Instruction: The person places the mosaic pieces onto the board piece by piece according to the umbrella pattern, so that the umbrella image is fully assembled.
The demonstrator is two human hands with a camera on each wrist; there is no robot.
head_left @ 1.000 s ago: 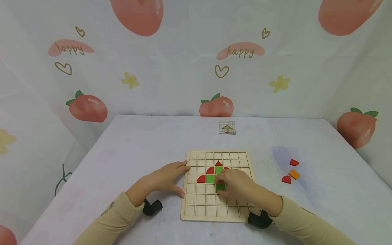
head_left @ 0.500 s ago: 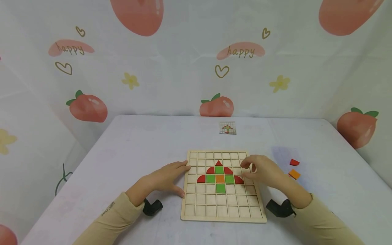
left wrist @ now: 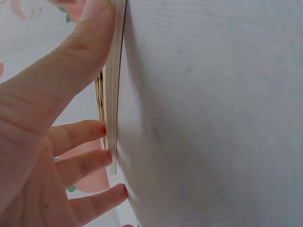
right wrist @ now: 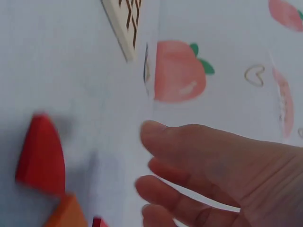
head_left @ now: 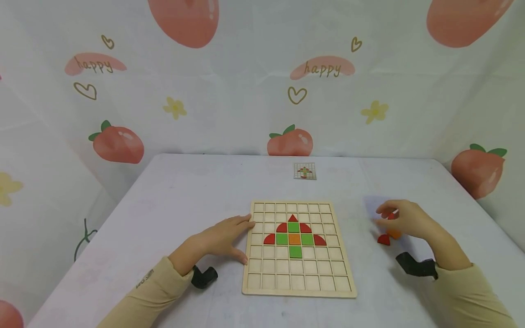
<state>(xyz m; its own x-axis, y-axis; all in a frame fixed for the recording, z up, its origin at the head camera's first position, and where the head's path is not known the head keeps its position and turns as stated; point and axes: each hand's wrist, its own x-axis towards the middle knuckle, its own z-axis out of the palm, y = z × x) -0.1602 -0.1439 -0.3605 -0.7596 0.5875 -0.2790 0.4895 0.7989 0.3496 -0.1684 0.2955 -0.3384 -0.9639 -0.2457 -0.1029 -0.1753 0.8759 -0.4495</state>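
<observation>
My left hand (head_left: 223, 237) lies at the left side of a wooden grid board (head_left: 299, 294), thumb and fingertips touching its edge. In the left wrist view its fingers (left wrist: 83, 163) are spread along that edge. Colored pieces sit in the board's cells: a red triangle (head_left: 292, 218), an orange square (head_left: 294, 239), several green squares and red quarter circles. To the right of the board my right hand (head_left: 404, 221) hovers over loose pieces, fingers loosely bent with nothing between them. Below it are a red quarter circle (head_left: 384, 239), a loose orange square (head_left: 394, 234) and another red piece, partly hidden.
A small pattern card (head_left: 305, 171) with a similar colored figure lies at the back of the white table (head_left: 205, 182). Behind it hangs a cloth backdrop (head_left: 238, 82) with printed fruit. Black wrist cameras (head_left: 204, 278) sit below both hands.
My right hand has moved right, off the middle of the board and over to the loose pieces, uncovering the colored pieces in the cells. The left hand has stayed in place.
</observation>
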